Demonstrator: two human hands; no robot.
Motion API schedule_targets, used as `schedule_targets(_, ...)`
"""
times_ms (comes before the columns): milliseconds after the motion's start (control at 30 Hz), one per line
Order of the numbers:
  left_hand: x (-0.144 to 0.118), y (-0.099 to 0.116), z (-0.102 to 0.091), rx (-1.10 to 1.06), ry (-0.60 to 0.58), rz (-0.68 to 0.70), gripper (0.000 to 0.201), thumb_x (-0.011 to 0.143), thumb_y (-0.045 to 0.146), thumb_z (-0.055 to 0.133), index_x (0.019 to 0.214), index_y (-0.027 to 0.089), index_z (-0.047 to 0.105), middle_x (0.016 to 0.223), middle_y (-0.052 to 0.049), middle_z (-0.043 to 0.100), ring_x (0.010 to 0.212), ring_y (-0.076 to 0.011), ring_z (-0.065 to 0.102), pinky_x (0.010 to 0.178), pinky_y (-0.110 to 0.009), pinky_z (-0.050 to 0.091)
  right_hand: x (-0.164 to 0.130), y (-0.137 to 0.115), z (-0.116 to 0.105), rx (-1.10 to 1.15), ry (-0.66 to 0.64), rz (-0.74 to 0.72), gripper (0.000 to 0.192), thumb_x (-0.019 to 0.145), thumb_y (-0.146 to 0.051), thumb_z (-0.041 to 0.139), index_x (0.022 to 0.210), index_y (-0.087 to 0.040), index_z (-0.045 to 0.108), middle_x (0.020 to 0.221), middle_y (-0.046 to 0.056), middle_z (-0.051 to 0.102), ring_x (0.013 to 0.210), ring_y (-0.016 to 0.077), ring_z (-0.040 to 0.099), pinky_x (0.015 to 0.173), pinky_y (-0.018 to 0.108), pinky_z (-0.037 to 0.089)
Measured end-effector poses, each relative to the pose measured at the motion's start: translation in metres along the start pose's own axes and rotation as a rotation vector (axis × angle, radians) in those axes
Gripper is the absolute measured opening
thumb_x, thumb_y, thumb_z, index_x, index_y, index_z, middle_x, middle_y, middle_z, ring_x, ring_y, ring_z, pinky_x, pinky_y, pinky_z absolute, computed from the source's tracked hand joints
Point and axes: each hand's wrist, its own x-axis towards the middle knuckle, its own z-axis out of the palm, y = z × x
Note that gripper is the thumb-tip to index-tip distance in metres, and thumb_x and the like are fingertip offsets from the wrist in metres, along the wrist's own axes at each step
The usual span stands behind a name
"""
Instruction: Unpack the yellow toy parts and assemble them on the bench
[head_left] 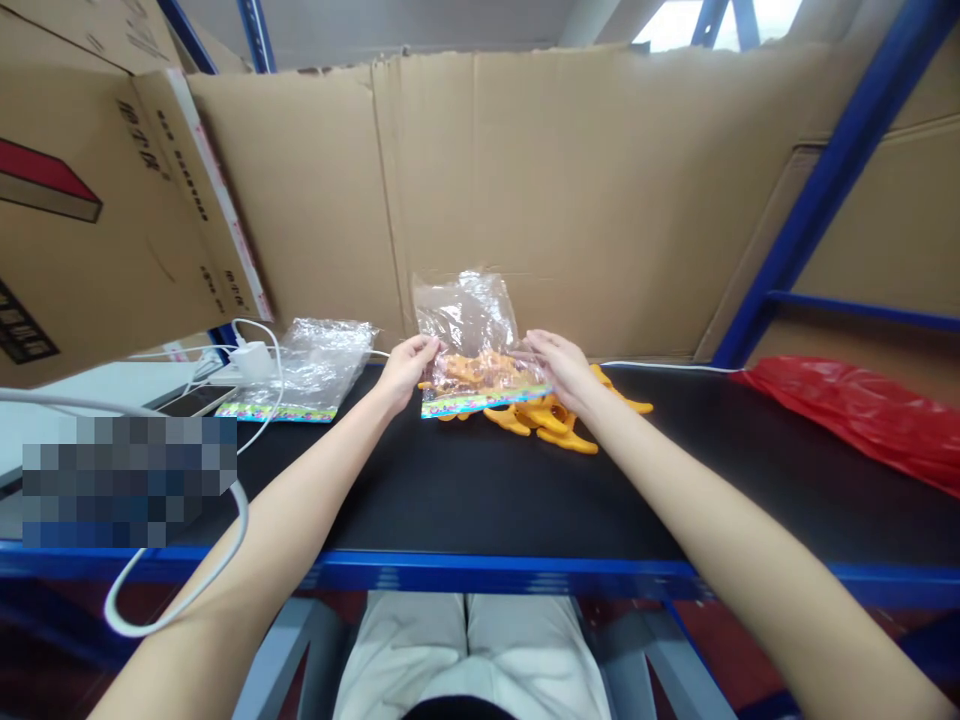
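While both hands hold it, a clear plastic bag (pixel 472 350) of orange plastic pieces stands tilted at the back of a black shelf (pixel 480 500).
Left hand (pixel 405 368) and right hand (pixel 559 365) each pinch a side edge just above the colourful strip. More loose orange pieces (pixel 551 420) lie touching beneath; a slack pinch could let the bag tip and spill.

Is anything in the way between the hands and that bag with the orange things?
No. Both hands already grip the clear bag: the left hand at its left edge, the right hand at its right edge, with nothing visible between.
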Motion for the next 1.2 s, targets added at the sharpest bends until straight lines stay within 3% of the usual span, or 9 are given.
schedule_targets(133,-0.002,0.004,-0.001,-0.023,-0.126,-0.045,0.026,0.078,0.042,0.061,0.076,0.016,0.059,0.054,0.000,0.059,0.044,-0.0108,0.055,0.045,-0.021,0.043,0.000,-0.008,-0.004,0.062,-0.070,0.088,0.027,0.065,-0.042,0.073,0.073,-0.021,0.059,0.073,0.002,0.063,0.064,0.0148,0.060,0.074,0.035,0.053)
schedule_targets(400,-0.002,0.005,0.002,-0.108,-0.121,-0.101,0.034,0.081,0.048,0.054,0.075,0.015,0.060,0.059,-0.004,0.063,0.042,-0.0140,0.057,0.043,-0.025,0.043,0.000,-0.005,-0.002,0.129,0.103,0.007,0.026,0.056,-0.036,0.078,0.069,-0.022,0.060,0.070,-0.002,0.062,0.067,0.0129,0.057,0.068,0.029,0.049)
schedule_targets(567,-0.003,0.005,0.007,-0.147,-0.008,-0.048,0.031,0.075,0.045,0.061,0.078,0.014,0.061,0.065,-0.002,0.062,0.046,-0.0110,0.055,0.044,-0.023,0.043,-0.001,-0.005,0.003,0.105,0.146,-0.057,0.020,0.062,-0.032,0.073,0.067,-0.020,0.058,0.064,-0.004,0.058,0.060,0.0103,0.052,0.060,0.025,0.045)
schedule_targets(733,0.001,0.000,0.004,-0.070,0.167,0.051,0.025,0.071,0.039,0.067,0.074,0.015,0.061,0.058,0.004,0.052,0.044,-0.0062,0.045,0.044,-0.019,0.037,-0.009,-0.003,0.010,-0.029,0.103,-0.044,0.014,0.074,-0.026,0.064,0.065,-0.018,0.056,0.062,-0.004,0.055,0.051,0.0072,0.048,0.052,0.022,0.040)
schedule_targets(867,0.006,-0.006,0.001,-0.001,0.292,0.145,0.025,0.075,0.037,0.063,0.064,0.015,0.056,0.054,0.005,0.045,0.045,-0.0050,0.039,0.043,-0.017,0.032,-0.016,0.001,0.014,-0.126,0.060,-0.058,0.017,0.082,-0.030,0.055,0.069,-0.021,0.051,0.054,-0.006,0.047,0.036,0.0058,0.036,0.036,0.020,0.028)
schedule_targets(967,0.006,-0.006,0.001,-0.019,0.327,0.129,0.024,0.077,0.033,0.058,0.061,0.016,0.051,0.051,0.006,0.039,0.043,-0.0059,0.037,0.040,-0.018,0.031,-0.017,0.004,0.014,-0.190,0.078,-0.095,0.018,0.084,-0.034,0.053,0.072,-0.021,0.050,0.049,-0.008,0.040,0.033,0.0053,0.028,0.032,0.020,0.020)
schedule_targets(1200,0.005,-0.003,0.001,-0.081,0.357,0.079,0.014,0.073,0.021,0.056,0.062,0.018,0.048,0.049,0.008,0.034,0.039,-0.0057,0.031,0.038,-0.018,0.027,-0.019,0.000,0.016,-0.227,0.038,-0.152,0.025,0.079,-0.046,0.060,0.080,-0.021,0.054,0.043,-0.009,0.037,0.036,0.0057,0.029,0.036,0.019,0.023)
